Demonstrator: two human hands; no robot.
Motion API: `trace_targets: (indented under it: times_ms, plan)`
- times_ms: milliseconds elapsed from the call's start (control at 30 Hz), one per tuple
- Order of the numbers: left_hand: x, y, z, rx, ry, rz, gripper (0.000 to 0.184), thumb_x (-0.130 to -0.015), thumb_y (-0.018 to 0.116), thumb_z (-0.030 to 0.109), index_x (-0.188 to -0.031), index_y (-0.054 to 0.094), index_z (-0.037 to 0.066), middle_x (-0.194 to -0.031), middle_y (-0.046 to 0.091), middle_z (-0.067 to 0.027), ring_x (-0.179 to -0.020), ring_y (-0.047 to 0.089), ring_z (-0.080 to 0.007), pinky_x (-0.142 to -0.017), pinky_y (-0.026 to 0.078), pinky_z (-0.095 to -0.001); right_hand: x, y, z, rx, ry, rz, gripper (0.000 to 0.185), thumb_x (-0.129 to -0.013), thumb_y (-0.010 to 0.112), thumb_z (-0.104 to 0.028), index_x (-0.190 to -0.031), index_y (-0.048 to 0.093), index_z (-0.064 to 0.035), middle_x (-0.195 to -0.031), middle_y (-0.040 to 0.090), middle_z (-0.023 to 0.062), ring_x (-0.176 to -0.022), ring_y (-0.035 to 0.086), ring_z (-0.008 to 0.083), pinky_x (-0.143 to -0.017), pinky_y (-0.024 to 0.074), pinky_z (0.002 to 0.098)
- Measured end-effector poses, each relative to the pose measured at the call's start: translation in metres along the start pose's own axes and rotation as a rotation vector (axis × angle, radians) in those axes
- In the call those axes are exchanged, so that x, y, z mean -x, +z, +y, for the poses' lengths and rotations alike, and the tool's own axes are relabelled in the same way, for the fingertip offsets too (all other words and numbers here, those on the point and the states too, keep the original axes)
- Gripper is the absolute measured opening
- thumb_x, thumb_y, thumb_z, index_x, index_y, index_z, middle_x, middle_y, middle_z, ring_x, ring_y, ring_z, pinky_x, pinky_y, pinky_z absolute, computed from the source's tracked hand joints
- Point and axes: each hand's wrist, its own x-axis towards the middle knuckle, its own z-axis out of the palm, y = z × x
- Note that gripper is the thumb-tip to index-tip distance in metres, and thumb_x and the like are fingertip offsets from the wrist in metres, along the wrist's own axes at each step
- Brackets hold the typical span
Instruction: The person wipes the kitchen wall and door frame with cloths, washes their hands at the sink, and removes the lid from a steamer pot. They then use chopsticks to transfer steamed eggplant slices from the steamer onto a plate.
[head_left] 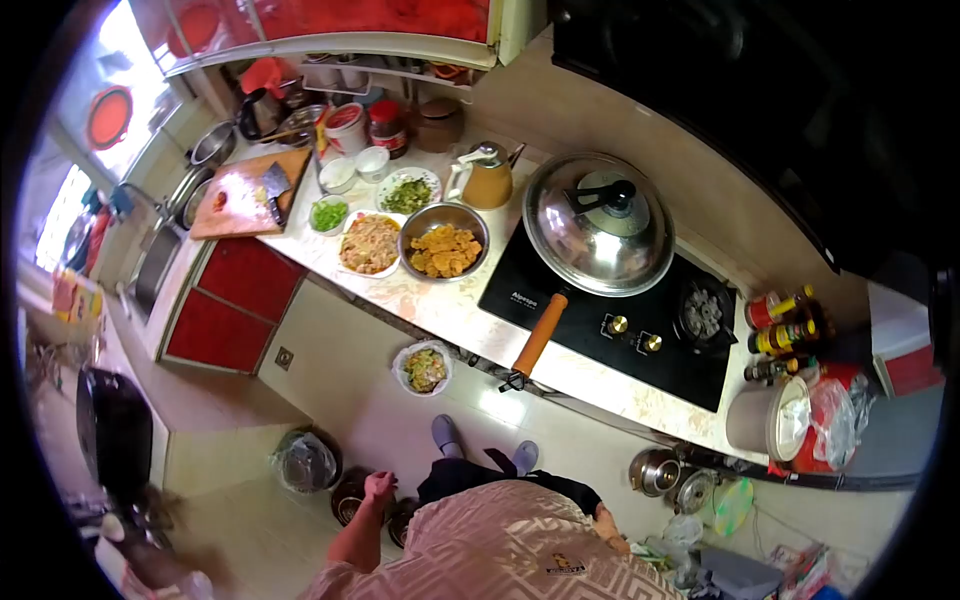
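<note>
My left hand [379,488] hangs low beside my body, its fingers curled in, over dark pots on the floor; whatever it might hold is too small to make out. On the other side, my right hand [608,527] is down against my dark trousers, its fingers mostly hidden. A wok [543,338] with an orange-brown handle sits on the black stove [590,315], covered by a shiny domed lid [600,235]. Left of the stove are a metal bowl of orange-yellow food [443,249], a plate of pinkish mince [369,245] and a plate of chopped greens [408,192].
A cutting board [240,200] carries a cleaver [274,188]. A tan kettle [486,178] stands behind the metal bowl. Bottles [782,337] line the right counter end. On the floor are a lined bin [305,462], a scrap container [424,370] and pots [655,471].
</note>
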Motion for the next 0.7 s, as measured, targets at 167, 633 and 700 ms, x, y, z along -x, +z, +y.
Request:
trace_targets:
  times_ms: [167,633,700]
  plan:
    - [0.052,0.073,0.036,-0.230,0.175,-0.075,0.036,-0.091,0.064,0.034,-0.106,0.072,0.002,-0.090,0.073,-0.0119,-0.086,0.067,-0.0180,-0.077,0.053,-0.0348,-0.011,-0.001,0.019,0.043,-0.081,-0.068,0.027,-0.088,0.058,-0.020,-0.103,0.062,0.0019,-0.093,0.067,0.0258,-0.090,0.065,0.0385,-0.081,0.0503,0.0459]
    - [0.196,-0.028,0.145,-0.693,0.465,1.019,0.043,-0.076,0.063,0.011,-0.119,0.062,0.005,-0.145,0.047,-0.0203,-0.132,0.043,-0.0421,-0.108,0.030,-0.0581,-0.043,-0.131,0.074,0.052,-0.357,0.229,0.014,-0.084,0.059,-0.010,-0.086,0.065,0.0021,-0.091,0.065,0.0222,-0.089,0.059,0.0413,-0.083,0.0470,0.0474]
    - [0.212,-0.072,0.160,-0.705,0.256,1.308,0.053,-0.077,0.065,0.013,-0.128,0.058,0.003,-0.150,0.040,-0.0211,-0.137,0.037,-0.0419,-0.109,0.027,-0.0601,-0.055,-0.209,0.027,-0.004,-0.291,0.334,0.020,-0.091,0.057,-0.012,-0.098,0.067,0.0039,-0.095,0.067,0.0211,-0.092,0.062,0.0397,-0.090,0.0458,0.0468]
